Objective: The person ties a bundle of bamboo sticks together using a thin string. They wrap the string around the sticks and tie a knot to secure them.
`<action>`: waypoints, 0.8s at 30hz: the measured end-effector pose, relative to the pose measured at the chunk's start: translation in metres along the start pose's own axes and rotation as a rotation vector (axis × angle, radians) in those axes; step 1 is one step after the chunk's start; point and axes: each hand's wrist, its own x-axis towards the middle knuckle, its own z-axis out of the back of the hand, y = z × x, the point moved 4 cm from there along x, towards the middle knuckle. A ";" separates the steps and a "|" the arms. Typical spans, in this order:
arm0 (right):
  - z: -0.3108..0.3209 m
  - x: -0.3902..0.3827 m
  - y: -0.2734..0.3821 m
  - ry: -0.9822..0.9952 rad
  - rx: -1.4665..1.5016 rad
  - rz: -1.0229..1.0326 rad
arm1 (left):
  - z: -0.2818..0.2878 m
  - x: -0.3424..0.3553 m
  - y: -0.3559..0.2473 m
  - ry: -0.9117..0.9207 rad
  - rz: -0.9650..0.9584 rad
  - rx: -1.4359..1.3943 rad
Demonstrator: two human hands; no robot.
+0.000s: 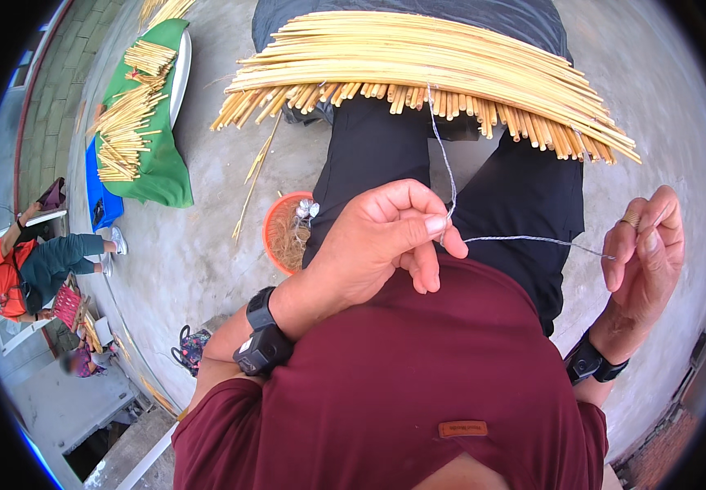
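Note:
A curved mat of pale yellow stalks (426, 61) lies across my lap, its row of cut ends facing me. A thin grey-white string (441, 147) comes off the mat's middle and runs down to my left hand (386, 237). There my thumb and index finger pinch it, with the other fingers loosely curled. From that pinch the string stretches sideways to my right hand (645, 245), held out to the right. Its thumb and fingers are closed on the string near its end. Both hands are above my lap, apart from the mat.
An orange tub (275, 233) of brown fibre, with a silvery object at its rim, stands left of my leg. Loose stalks (256, 171) lie beside it. Farther left, bundled stalks (128, 114) rest on a green cloth (165, 167). A person in orange (6, 282) is at the far left.

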 end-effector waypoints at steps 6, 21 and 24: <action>-0.047 0.010 -0.025 0.162 -0.420 -0.431 | -0.015 0.001 0.001 0.004 0.069 0.003; -0.070 -0.029 -0.067 0.287 -0.332 -0.368 | -0.020 -0.016 0.008 -0.071 -0.064 0.135; -0.071 -0.031 -0.067 0.285 -0.323 -0.363 | -0.021 -0.016 0.009 -0.081 -0.062 0.118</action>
